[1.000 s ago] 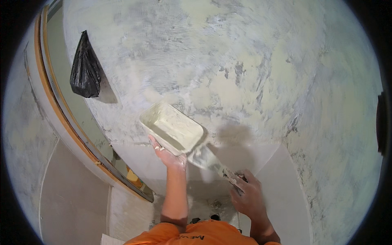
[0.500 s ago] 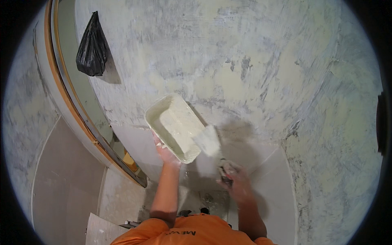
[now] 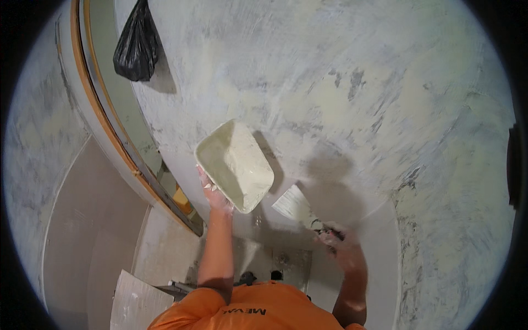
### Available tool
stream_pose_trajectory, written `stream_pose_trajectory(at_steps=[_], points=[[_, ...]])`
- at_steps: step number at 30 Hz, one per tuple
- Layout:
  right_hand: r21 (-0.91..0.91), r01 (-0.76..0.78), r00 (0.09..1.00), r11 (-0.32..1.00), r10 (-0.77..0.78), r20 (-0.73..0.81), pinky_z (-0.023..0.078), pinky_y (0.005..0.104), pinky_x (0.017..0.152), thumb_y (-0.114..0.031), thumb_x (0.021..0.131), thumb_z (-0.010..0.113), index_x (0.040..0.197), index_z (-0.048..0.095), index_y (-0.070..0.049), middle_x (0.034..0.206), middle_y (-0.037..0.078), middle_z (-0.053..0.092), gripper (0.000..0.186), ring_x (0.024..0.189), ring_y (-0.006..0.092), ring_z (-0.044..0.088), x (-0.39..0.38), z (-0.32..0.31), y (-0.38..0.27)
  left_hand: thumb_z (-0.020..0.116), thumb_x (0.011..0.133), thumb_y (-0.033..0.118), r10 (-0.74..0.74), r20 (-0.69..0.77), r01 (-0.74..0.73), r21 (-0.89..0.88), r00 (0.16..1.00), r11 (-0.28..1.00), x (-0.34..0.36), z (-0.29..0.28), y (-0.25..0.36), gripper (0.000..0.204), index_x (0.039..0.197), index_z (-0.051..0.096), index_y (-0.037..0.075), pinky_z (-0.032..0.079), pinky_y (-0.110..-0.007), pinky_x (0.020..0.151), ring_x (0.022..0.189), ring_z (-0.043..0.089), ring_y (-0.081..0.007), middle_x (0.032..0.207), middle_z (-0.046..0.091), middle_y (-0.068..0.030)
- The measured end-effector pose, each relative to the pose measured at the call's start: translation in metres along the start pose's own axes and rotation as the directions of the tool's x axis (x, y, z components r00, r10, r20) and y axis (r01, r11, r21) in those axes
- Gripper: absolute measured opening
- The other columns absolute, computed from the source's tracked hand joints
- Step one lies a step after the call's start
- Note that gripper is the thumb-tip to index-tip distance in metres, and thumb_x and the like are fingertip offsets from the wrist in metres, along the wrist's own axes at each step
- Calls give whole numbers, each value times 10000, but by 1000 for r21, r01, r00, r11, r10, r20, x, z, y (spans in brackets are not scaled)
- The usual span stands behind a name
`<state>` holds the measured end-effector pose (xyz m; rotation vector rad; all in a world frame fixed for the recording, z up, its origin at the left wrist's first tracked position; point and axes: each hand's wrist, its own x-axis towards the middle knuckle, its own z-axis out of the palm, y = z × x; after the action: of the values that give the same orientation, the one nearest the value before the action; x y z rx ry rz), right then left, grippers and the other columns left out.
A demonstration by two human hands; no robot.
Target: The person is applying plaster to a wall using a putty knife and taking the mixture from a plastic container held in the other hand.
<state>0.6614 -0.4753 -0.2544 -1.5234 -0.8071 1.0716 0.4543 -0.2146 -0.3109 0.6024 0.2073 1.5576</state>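
My left hand [image 3: 215, 193] supports a cream rectangular tub [image 3: 213, 151] from its left side and underneath, tilted so its open top shows. Pale wet plaster [image 3: 248, 163] lies inside, heaped along the right wall. Some plaster is smeared on my left fingers. Right of the tub, my right hand [image 3: 342, 243] is closed round the dark handle of a putty knife [image 3: 297, 206]. Its wide blade carries a whitish coat and points up and left, apart from the tub's lower right corner.
Ahead stands a wall [image 3: 352, 110] patched with grey and cream filler. A black plastic bag [image 3: 137, 47] hangs at the upper left beside a wood-edged frame [image 3: 113, 132]. A pale board [image 3: 137, 302] leans at the lower left.
My right hand has drawn the putty knife away from the tub's edge, right and slightly down. The tub has tilted further in my left hand, and the whole view has shifted a little.
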Motion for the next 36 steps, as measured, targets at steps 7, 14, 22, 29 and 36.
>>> stream_pose_trajectory(at_steps=[7, 14, 22, 29, 36], points=[[-219, 133, 985, 967, -104, 139, 432, 234, 567, -137, 886, 688, 1136, 716, -2, 843, 34, 658, 285, 700, 83, 570, 43, 31, 17, 305, 1053, 588, -95, 319, 132, -99, 943, 986, 13, -109, -17, 708, 1476, 446, 38, 456, -407, 1076, 1268, 541, -273, 1417, 547, -142], [-656, 595, 689, 464, -715, 120, 501, 316, 640, -85, 880, 705, 1078, 717, 0, 854, 167, 669, 216, 700, 286, 634, 80, 89, 54, 368, 1035, 597, -156, 170, 147, 67, 973, 987, 16, -121, -17, 715, 1471, 452, 37, 465, -397, 1056, 1232, 568, -243, 1380, 568, -121], [-560, 436, 880, 704, -464, 102, 498, 331, 613, -137, 937, 654, 1059, 714, 24, 789, 160, 669, 210, 658, 270, 638, 99, 136, 62, 558, 1002, 514, -212, -177, 236, 130, 961, 963, 58, -112, -24, 625, 1397, 497, 34, 535, -416, 978, 1144, 633, -266, 1299, 610, -134], [159, -94, 993, 983, 81, 87, 338, 230, 482, -121, 974, 594, 1157, 665, 69, 798, 50, 609, 274, 574, 89, 482, 117, 120, 48, 633, 995, 414, -211, -207, 277, 381, 955, 882, 60, -77, -37, 534, 1364, 482, 59, 537, -384, 930, 1101, 608, -211, 1263, 597, -93], [529, -233, 957, 816, 95, 275, 320, 232, 499, -159, 1007, 558, 1263, 593, 28, 802, 48, 593, 319, 596, 71, 445, 64, 58, -36, 478, 1028, 527, -382, -88, 385, 12, 920, 923, 20, 17, -31, 650, 1474, 421, 58, 457, -450, 1073, 1277, 541, -300, 1431, 520, -136]])
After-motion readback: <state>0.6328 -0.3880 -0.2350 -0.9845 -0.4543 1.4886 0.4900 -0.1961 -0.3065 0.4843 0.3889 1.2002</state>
